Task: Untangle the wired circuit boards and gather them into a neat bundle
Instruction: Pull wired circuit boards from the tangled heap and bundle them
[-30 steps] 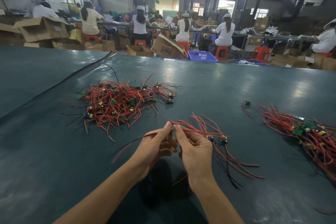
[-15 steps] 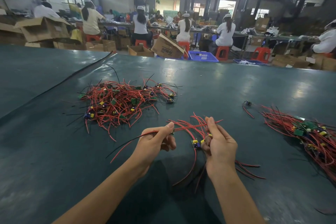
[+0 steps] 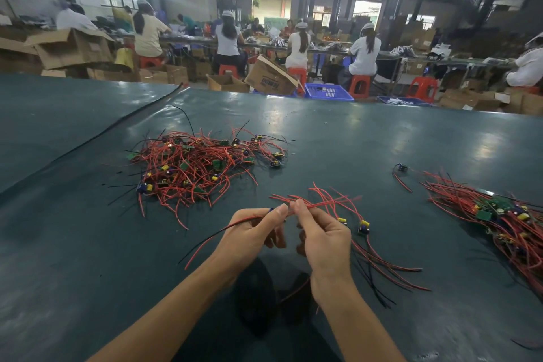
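Observation:
My left hand (image 3: 252, 236) pinches a red and black wire pair between thumb and forefinger; the wires trail down to the left. My right hand (image 3: 323, 239) pinches red wires right beside it, fingertips almost touching. A small bunch of wired circuit boards (image 3: 363, 226) with yellow and blue parts lies just right of my right hand, its wires fanning over the table. A tangled pile of wired boards (image 3: 199, 167) sits farther back on the left. A more aligned heap of wired boards (image 3: 505, 220) lies at the right edge.
The dark green table (image 3: 352, 141) stretches wide, with a seam (image 3: 117, 126) running diagonally on the left. One loose board with wires (image 3: 401, 169) lies near the right heap. Beyond the far edge are cardboard boxes, blue crates and seated workers.
My right hand swung out to the right with a board and wires, then came back beside my left hand. The boards now lie on the table right of it.

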`<state>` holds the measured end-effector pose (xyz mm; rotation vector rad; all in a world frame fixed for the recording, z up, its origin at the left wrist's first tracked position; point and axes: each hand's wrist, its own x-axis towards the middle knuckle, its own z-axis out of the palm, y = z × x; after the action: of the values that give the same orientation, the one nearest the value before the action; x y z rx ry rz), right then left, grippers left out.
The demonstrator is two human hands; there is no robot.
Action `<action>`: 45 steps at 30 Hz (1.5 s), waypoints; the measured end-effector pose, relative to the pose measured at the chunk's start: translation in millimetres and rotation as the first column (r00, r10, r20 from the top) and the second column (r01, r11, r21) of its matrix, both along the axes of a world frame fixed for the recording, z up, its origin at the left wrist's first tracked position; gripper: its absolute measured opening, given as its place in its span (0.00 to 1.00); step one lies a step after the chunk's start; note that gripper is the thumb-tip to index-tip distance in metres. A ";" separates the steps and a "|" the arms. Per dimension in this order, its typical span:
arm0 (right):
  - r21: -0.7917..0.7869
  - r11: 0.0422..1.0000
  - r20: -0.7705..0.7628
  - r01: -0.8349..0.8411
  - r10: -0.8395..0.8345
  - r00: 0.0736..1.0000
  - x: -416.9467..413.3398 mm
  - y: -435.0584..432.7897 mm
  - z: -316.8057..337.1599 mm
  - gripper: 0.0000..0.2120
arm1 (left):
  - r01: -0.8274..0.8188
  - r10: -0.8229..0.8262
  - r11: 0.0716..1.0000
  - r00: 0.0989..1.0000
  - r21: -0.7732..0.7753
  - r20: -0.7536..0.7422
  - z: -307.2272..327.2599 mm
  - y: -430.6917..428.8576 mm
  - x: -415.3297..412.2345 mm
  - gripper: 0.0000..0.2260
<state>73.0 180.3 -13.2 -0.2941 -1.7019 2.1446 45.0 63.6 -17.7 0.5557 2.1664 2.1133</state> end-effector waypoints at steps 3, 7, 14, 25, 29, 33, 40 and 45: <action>-0.174 0.981 0.052 0.088 -0.080 0.995 -7.0 15.8 7.7 0.11 | -0.003 0.002 1.000 1.000 -0.007 -0.030 2.2 -0.8 0.9 0.23; -0.257 0.945 0.063 0.203 -0.194 0.979 -8.9 37.4 8.9 0.11 | -0.002 0.002 1.000 0.999 -0.004 -0.052 4.3 1.4 4.0 0.21; 0.013 0.997 0.161 -0.080 0.077 0.984 -2.9 21.2 2.8 0.13 | -0.149 0.149 0.989 0.984 0.001 -0.096 4.0 1.0 1.0 0.19; -0.227 0.974 0.117 0.018 0.009 0.993 0.4 29.3 12.7 0.13 | -0.349 -0.039 0.791 0.790 -0.502 -0.611 -10.5 -22.1 -9.2 0.08; 0.170 0.983 0.116 0.072 -0.092 0.989 -0.9 42.7 6.3 0.16 | -0.706 0.276 0.534 0.666 -0.466 -0.693 -9.7 -49.1 -27.0 0.11; 0.598 0.793 0.074 0.115 -0.198 0.977 -0.3 45.9 -2.2 0.12 | -0.649 0.407 0.281 0.748 -0.707 -0.525 -20.2 -78.5 -44.6 0.23; 0.823 0.567 0.180 -0.018 -0.231 0.956 2.3 50.0 -3.7 0.27 | -0.560 0.393 0.182 0.795 -0.808 -0.462 -28.8 -89.5 -56.0 0.24; 0.865 0.501 0.172 -0.021 -0.256 0.951 2.8 50.1 -4.2 0.31 | -0.534 0.356 0.184 0.819 -0.825 -0.450 -29.5 -90.0 -54.2 0.23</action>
<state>75.8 230.4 -17.4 -0.4028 -2.5839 0.9170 -9.2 -26.4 -47.2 -0.1068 3.3695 0.4129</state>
